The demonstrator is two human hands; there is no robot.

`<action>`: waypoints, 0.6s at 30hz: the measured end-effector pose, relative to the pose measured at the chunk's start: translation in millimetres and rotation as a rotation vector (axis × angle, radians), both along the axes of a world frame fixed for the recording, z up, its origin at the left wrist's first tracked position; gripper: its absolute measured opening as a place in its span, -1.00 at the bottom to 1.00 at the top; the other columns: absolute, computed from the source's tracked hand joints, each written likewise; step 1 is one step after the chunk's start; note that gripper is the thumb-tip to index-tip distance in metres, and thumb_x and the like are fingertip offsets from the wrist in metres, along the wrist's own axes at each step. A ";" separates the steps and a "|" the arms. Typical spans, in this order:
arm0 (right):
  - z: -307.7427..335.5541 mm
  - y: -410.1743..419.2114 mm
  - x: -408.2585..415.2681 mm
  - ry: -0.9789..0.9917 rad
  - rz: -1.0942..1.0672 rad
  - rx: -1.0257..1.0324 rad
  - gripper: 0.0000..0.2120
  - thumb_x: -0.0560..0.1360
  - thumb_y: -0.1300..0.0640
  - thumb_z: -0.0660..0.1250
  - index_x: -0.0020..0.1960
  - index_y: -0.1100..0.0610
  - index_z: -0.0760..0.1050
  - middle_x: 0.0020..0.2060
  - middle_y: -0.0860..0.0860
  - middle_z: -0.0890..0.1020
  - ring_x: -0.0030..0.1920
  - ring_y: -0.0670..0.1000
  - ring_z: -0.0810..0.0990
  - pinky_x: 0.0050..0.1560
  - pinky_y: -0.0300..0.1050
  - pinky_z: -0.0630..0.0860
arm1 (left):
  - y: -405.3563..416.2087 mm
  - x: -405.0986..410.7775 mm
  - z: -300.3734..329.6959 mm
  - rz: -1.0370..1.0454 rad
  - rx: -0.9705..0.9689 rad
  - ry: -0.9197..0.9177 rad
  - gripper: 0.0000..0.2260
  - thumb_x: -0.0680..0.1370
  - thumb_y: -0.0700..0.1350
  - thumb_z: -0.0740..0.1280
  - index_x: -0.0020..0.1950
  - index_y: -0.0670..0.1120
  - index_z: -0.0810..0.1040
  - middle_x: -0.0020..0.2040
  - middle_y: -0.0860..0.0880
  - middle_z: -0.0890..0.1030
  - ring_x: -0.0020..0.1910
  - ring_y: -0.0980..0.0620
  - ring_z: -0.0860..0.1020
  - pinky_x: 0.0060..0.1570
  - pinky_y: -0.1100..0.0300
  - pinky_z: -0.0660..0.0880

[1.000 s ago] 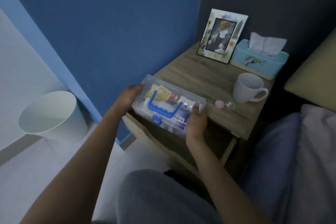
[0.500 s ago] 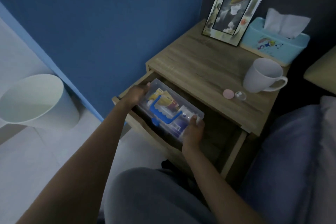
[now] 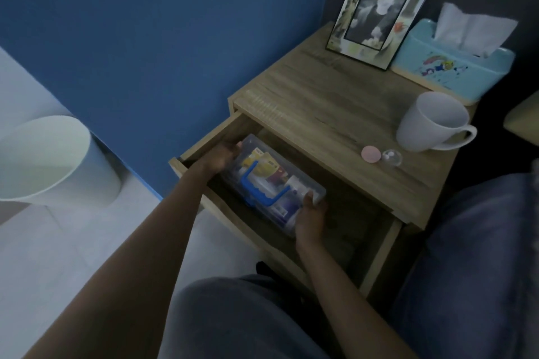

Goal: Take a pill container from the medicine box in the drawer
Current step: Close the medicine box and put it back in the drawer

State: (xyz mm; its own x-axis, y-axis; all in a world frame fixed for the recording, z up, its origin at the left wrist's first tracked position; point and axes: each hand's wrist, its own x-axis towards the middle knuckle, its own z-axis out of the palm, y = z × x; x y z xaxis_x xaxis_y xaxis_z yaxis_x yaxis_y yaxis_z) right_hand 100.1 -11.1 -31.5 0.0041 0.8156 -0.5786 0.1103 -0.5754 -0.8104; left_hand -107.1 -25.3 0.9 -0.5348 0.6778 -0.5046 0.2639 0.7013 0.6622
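A clear plastic medicine box (image 3: 274,183) with a blue handle lies inside the open drawer (image 3: 201,140) of the wooden nightstand. Coloured packets and a white bottle show through its shut lid. My left hand (image 3: 221,154) grips the box's far left end. My right hand (image 3: 310,216) grips its near right end. On the nightstand top sit a small clear round pill container (image 3: 392,157) and its pink lid (image 3: 371,153), side by side.
On the nightstand top (image 3: 320,102) stand a white mug (image 3: 431,122), a blue tissue box (image 3: 455,67) and a picture frame (image 3: 382,9). A white waste bin (image 3: 49,160) sits on the floor at left. Blue bedding (image 3: 481,256) is at right, my knee (image 3: 233,320) below.
Both hands have lowered the medicine box from above the nightstand's front edge down into the open drawer. The view has tilted closer to the nightstand.
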 end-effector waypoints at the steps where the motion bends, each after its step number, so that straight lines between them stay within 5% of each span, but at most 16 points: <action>1: 1.6 0.9 0.2 -0.018 0.019 0.004 -0.56 0.60 0.00 0.13 0.45 0.04 0.22 0.27 0.15 0.48 0.16 0.09 0.54 -0.10 -0.07 0.49 | 0.0 0.9 0.0 -0.006 -0.007 0.000 -0.58 0.65 0.06 0.07 0.25 -0.20 0.52 0.25 -0.27 0.54 0.19 -0.17 0.50 0.12 0.06 0.35; 6: 20.9 0.6 16.2 -0.059 0.175 0.050 -0.61 0.60 -0.04 0.12 0.39 0.03 0.29 0.21 0.12 0.54 0.11 0.05 0.59 -0.01 -0.03 0.54 | -7.1 11.8 7.8 0.111 0.148 -0.028 -0.60 0.61 0.13 0.10 0.18 -0.13 0.52 0.17 -0.15 0.57 0.08 -0.05 0.53 0.11 0.04 0.43; 9: 46.5 -9.4 36.9 -0.153 0.474 0.338 -0.60 0.57 -0.13 0.11 0.38 -0.08 0.27 0.28 0.04 0.52 0.08 -0.13 0.59 -0.18 -0.32 0.51 | -27.1 30.8 18.9 0.243 0.331 0.142 -0.62 0.62 0.10 0.11 0.29 -0.09 0.48 0.20 -0.08 0.56 0.12 0.06 0.50 0.01 0.22 0.38; 11: 63.0 -2.1 43.1 -0.302 0.686 0.594 -0.45 0.55 -0.21 0.04 0.50 -0.08 0.12 0.48 -0.01 0.28 0.37 -0.08 0.41 0.07 -0.28 0.50 | -46.4 41.0 22.0 0.300 0.359 0.328 -0.58 0.61 0.11 0.12 0.36 -0.11 0.43 0.35 -0.13 0.49 0.30 -0.01 0.44 0.23 0.10 0.40; 13: 74.5 21.0 38.5 -0.508 0.850 0.847 -0.35 0.53 -0.27 -0.06 0.54 -0.02 0.01 0.56 -0.01 0.07 0.54 -0.03 0.07 0.42 -0.06 0.26 | -62.9 51.0 23.9 0.411 0.271 0.384 -0.45 0.59 0.15 0.13 0.46 -0.17 0.27 0.50 -0.21 0.28 0.50 -0.16 0.21 0.43 -0.10 0.25; 15: 82.1 49.2 28.0 -0.646 0.963 0.938 -0.32 0.54 -0.26 -0.10 0.55 0.04 -0.08 0.57 0.02 -0.03 0.55 -0.03 -0.10 0.48 0.00 0.00 | -71.6 63.5 26.5 0.525 0.187 0.252 -0.31 0.58 0.18 0.15 0.53 -0.22 0.05 0.56 -0.24 0.06 0.55 -0.19 0.03 0.49 -0.14 0.13; 18: 81.6 81.5 13.3 -0.749 1.096 0.876 -0.30 0.56 -0.26 -0.09 0.56 0.08 -0.17 0.57 0.05 -0.11 0.55 0.01 -0.19 0.49 0.02 -0.09 | -73.9 81.9 29.5 0.580 0.227 0.059 -0.23 0.57 0.18 0.17 0.56 -0.17 -0.15 0.59 -0.20 -0.10 0.55 -0.19 0.05 0.49 -0.12 0.14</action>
State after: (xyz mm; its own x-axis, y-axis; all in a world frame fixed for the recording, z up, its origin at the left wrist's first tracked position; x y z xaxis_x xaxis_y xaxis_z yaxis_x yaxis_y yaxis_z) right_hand 113.4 70.4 50.1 -0.7277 0.6805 -0.0861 0.6487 0.6421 -0.4085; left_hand -25.1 -99.2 30.4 -0.8704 0.3554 -0.3406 -0.0771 0.5851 0.8073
